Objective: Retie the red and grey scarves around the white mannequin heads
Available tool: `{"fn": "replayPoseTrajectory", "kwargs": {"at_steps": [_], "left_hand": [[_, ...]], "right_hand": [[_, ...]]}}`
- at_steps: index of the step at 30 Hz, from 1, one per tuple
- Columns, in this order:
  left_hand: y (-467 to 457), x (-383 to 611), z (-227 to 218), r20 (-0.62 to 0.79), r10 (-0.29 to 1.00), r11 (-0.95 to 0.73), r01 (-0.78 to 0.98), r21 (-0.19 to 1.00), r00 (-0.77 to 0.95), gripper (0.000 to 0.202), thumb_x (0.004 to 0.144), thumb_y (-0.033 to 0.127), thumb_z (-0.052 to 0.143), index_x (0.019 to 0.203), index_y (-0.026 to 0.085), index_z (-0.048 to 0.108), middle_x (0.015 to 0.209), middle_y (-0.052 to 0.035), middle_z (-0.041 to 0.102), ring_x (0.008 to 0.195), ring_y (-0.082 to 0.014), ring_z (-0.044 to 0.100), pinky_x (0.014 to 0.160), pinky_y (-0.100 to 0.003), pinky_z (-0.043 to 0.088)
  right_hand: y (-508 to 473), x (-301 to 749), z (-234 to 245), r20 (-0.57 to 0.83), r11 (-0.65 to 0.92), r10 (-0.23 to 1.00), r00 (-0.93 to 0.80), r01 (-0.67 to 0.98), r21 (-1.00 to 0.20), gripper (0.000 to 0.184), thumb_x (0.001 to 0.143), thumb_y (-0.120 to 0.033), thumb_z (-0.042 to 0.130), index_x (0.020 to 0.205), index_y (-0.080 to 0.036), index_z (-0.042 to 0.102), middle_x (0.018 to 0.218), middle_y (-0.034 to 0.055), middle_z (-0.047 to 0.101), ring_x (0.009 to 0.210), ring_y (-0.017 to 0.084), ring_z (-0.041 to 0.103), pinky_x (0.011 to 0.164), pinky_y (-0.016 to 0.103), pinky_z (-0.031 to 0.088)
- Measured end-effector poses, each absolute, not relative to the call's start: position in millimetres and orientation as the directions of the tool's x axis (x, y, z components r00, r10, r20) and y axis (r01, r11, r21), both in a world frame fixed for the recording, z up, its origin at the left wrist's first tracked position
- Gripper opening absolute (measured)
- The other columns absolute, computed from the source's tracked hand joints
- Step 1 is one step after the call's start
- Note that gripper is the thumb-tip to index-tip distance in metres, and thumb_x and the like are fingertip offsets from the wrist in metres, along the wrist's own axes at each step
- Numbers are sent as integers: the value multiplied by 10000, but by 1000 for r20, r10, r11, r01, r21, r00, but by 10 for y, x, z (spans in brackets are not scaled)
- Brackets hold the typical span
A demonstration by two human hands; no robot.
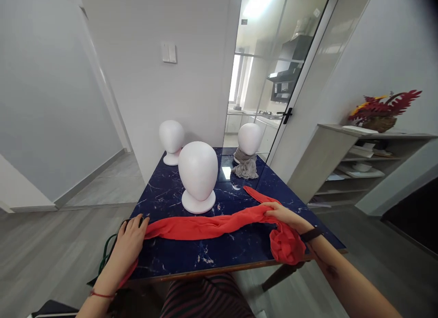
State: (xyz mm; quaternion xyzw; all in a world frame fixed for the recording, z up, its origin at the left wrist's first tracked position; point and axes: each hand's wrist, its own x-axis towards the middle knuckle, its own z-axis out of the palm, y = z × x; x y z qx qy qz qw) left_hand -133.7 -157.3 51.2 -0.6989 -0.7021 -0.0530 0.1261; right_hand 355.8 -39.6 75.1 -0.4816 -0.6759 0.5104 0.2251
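A long red scarf (205, 227) lies gathered into a narrow band across the front of the table. My left hand (132, 238) is over its left part at the table edge, fingers curled down on the cloth; some red shows below the wrist. Toward the right, my right hand (278, 214) grips the band between thumb and fingers. Beside that wrist is a bunched, rosette-like end of the scarf, and a thin tail runs back beyond the hand. Just behind the band stands a bare white mannequin head (198, 172), upright on its base.
Farther back are a second white head (171, 138) and a third (249, 138) with a grey scarf (245, 165) around its neck. The dark blue marbled table (236, 256) meets a wall and glass door (263, 71). A shelf unit (362, 167) stands right.
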Motion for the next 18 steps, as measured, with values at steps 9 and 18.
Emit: {"fn": "replayPoseTrajectory", "kwargs": {"at_steps": [9, 18], "left_hand": [[-1291, -43, 1219, 195, 844, -464, 500, 731, 499, 704, 788, 415, 610, 1409, 266, 311, 1459, -81, 370, 1316, -241, 361, 1105, -410, 262], [-1059, 4, 930, -220, 524, 12, 252, 968, 823, 296, 640, 371, 751, 807, 130, 712, 792, -15, 699, 707, -182, 636, 670, -275, 505]], "right_hand": [[-653, 3151, 1699, -133, -22, 761, -635, 179, -984, 165, 666, -138, 599, 807, -133, 685, 792, 18, 662, 712, 124, 591, 664, 213, 459], [-655, 3548, 2202, -13, 185, 815, -580, 281, -942, 93, 685, -165, 594, 685, -130, 680, 700, 32, 637, 642, 132, 560, 606, 231, 433]]}}
